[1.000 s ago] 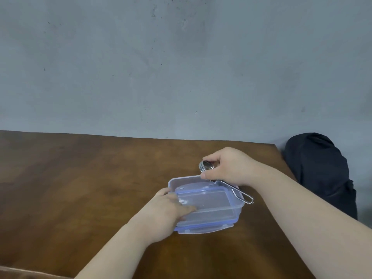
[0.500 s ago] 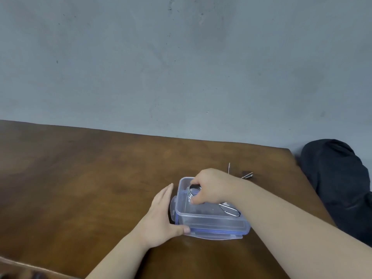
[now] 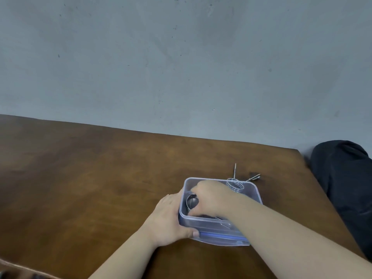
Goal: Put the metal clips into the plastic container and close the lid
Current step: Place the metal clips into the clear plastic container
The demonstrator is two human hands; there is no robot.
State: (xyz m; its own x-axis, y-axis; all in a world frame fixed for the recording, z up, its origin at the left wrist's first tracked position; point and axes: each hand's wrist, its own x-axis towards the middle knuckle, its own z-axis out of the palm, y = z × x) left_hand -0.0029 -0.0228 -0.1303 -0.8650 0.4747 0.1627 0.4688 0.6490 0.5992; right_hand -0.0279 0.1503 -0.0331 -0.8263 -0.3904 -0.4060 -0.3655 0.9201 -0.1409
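Note:
A clear plastic container (image 3: 249, 185) with a blue-trimmed lid (image 3: 221, 237) lying under it sits on the brown wooden table (image 3: 100, 178). My left hand (image 3: 169, 220) grips the container's left wall, thumb on the near lower edge. My right hand (image 3: 211, 198) reaches down inside the container, fingers closed on a coiled metal clip (image 3: 192, 201) whose wire end (image 3: 225, 224) shows through the near wall. A second metal clip (image 3: 235, 184) with a spring coil and two long prongs lies on the table just behind the container's far right rim.
A dark cloth bundle (image 3: 342, 188) rests off the table's right edge. A grey wall (image 3: 181, 67) rises behind the far table edge. Bare tabletop extends to the left of the container.
My right hand carried the clip from above the container's far rim down into the container. My left hand shifted from the top of the container to its left wall. The camera tilted.

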